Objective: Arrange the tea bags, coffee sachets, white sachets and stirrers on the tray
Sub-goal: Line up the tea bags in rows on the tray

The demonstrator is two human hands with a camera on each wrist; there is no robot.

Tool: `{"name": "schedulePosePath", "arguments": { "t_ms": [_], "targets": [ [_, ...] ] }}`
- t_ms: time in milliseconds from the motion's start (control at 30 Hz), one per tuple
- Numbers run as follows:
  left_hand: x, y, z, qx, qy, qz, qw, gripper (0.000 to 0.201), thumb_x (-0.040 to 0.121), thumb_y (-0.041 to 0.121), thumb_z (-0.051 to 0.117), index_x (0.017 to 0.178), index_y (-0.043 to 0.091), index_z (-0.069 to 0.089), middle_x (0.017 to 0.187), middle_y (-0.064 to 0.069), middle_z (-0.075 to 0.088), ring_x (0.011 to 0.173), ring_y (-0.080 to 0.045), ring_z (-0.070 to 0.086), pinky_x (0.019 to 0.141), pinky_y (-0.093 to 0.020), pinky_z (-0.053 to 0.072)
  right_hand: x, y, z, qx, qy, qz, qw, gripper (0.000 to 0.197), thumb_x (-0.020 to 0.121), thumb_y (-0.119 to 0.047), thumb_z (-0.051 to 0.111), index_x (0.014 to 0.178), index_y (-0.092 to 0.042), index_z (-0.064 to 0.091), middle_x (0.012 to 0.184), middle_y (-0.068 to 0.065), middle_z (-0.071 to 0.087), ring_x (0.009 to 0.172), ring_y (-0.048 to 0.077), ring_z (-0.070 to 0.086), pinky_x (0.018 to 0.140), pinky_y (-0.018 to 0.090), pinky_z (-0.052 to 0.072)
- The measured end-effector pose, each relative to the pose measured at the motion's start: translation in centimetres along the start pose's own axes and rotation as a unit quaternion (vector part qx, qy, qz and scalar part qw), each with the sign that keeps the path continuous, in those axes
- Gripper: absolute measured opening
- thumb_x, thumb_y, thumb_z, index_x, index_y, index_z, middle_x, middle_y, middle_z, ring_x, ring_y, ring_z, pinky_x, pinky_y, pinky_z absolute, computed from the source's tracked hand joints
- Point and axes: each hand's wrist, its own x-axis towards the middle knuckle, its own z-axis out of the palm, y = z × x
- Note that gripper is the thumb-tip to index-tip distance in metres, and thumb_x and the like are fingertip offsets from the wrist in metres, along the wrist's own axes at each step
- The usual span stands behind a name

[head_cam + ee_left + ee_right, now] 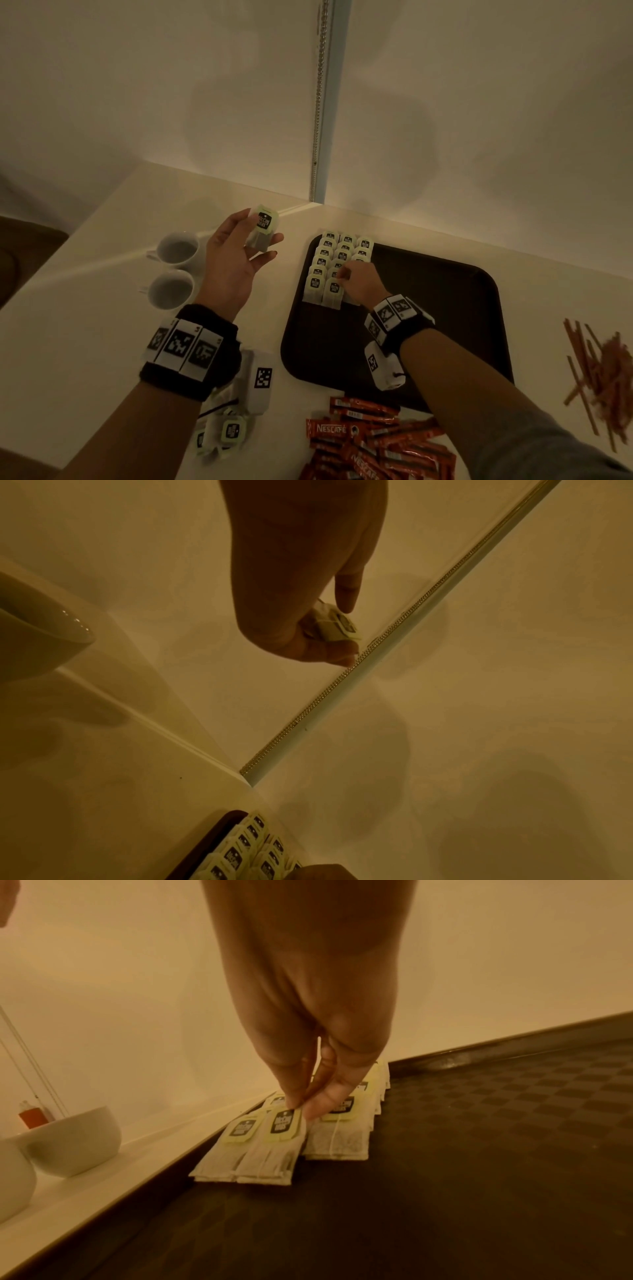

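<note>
The right hand [359,284] pinches a tea bag [274,1139] in the rows on the tray [445,308]; the left hand [236,260] holds another tea bag [263,228] aloft. Coffee sachets [370,445], stirrers [603,370] and spare tea bags [226,431] wait on the counter [85,325].

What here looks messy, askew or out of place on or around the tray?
On the tray the tea bags lie in neat overlapping rows. Off it, the stirrers lie scattered crisscross and the coffee sachets sit in a jumbled heap. Nothing looks spilled or damaged.
</note>
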Motion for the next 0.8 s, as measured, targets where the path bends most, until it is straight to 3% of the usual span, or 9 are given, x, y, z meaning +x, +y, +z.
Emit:
{"name": "schedulePosePath", "arguments": {
  "t_ms": [133, 233, 300, 400, 467, 533, 633, 800],
  "targets": [
    [0.1, -0.1, 0.0, -0.012, -0.012, -0.029, 0.999, 0.009, 0.094, 0.024, 0.051, 0.096, 0.019, 0.059, 0.094, -0.004, 0.067, 0.076, -0.02, 0.071, 0.055, -0.023, 0.053, 0.0, -0.1, 0.0, -0.009, 0.002, 0.004, 1.0, 0.012, 0.087, -0.012, 0.062, 0.098, -0.006, 0.065, 0.103, 0.01, 0.065, 0.095, 0.018, 0.06, 0.079, 0.022, 0.047],
    [0.1, -0.1, 0.2, -0.039, -0.022, -0.054, 0.998, 0.019, 0.096, 0.032, 0.044, 0.099, 0.019, 0.057, 0.101, -0.006, 0.066, 0.081, -0.025, 0.07, 0.057, -0.025, 0.054, -0.6, -2.2, -1.6, 0.058, 0.063, -0.018, 0.996, 0.017, 0.09, -0.027, 0.06, 0.097, -0.012, 0.063, 0.094, 0.0, 0.063, 0.083, 0.01, 0.057, 0.078, 0.026, 0.049],
    [0.3, -0.2, 0.7, -0.053, -0.033, -0.063, 0.996, 0.026, 0.097, 0.037, 0.04, 0.104, 0.017, 0.055, 0.101, -0.007, 0.066, 0.079, -0.027, 0.07, 0.058, -0.026, 0.055, -1.6, -5.6, -4.2, 0.164, 0.09, -0.073, 0.98, 0.026, 0.093, -0.037, 0.052, 0.102, -0.015, 0.063, 0.093, -0.006, 0.06, 0.081, 0.004, 0.054, 0.077, 0.023, 0.045],
    [0.3, -0.3, 2.1, -0.064, -0.066, -0.071, 0.993, 0.026, 0.096, 0.035, 0.043, 0.103, 0.014, 0.056, 0.096, -0.008, 0.066, 0.075, -0.026, 0.07, 0.059, -0.026, 0.055, -3.3, -10.9, -8.6, 0.236, 0.058, -0.186, 0.952, 0.021, 0.093, -0.037, 0.053, 0.101, -0.021, 0.064, 0.096, -0.009, 0.062, 0.085, 0.002, 0.055, 0.076, 0.013, 0.044],
    [-0.1, -0.3, 3.4, -0.067, -0.099, -0.069, 0.99, 0.02, 0.095, 0.026, 0.047, 0.101, 0.011, 0.059, 0.095, -0.007, 0.066, 0.077, -0.023, 0.07, 0.062, -0.024, 0.055, -3.9, -13.2, -10.5, 0.209, 0.056, -0.248, 0.944, 0.013, 0.089, -0.028, 0.061, 0.095, -0.018, 0.066, 0.09, -0.004, 0.065, 0.079, 0.003, 0.055, 0.068, 0.007, 0.041],
    [-0.5, -0.8, 4.3, -0.047, -0.138, -0.04, 0.988, 0.013, 0.093, 0.016, 0.054, 0.103, 0.011, 0.06, 0.1, -0.006, 0.067, 0.087, -0.021, 0.068, 0.07, -0.023, 0.054, -4.4, -14.6, -11.9, 0.173, 0.066, -0.288, 0.94, 0.009, 0.087, -0.022, 0.065, 0.087, -0.014, 0.067, 0.078, -0.009, 0.063, 0.07, 0.001, 0.055, 0.064, 0.007, 0.041],
    [-1.2, -1.2, 5.5, -0.009, -0.169, 0.011, 0.986, 0.021, 0.083, 0.013, 0.067, 0.104, 0.013, 0.062, 0.103, -0.003, 0.068, 0.099, -0.017, 0.065, 0.079, -0.024, 0.051, -5.5, -16.2, -14.2, 0.129, 0.069, -0.313, 0.938, 0.008, 0.082, -0.022, 0.071, 0.082, -0.014, 0.07, 0.068, -0.014, 0.063, 0.06, -0.002, 0.057, 0.063, 0.009, 0.044],
    [-2.4, -0.8, 7.0, -0.073, -0.186, 0.031, 0.979, 0.021, 0.077, 0.016, 0.06, 0.098, 0.013, 0.063, 0.085, 0.006, 0.073, 0.083, -0.009, 0.069, 0.073, -0.019, 0.052, -8.4, -19.0, -18.3, 0.092, 0.102, -0.336, 0.932, 0.011, 0.077, -0.029, 0.075, 0.083, -0.02, 0.073, 0.071, -0.008, 0.069, 0.061, -0.003, 0.058, 0.064, 0.01, 0.045]
  ]
}}
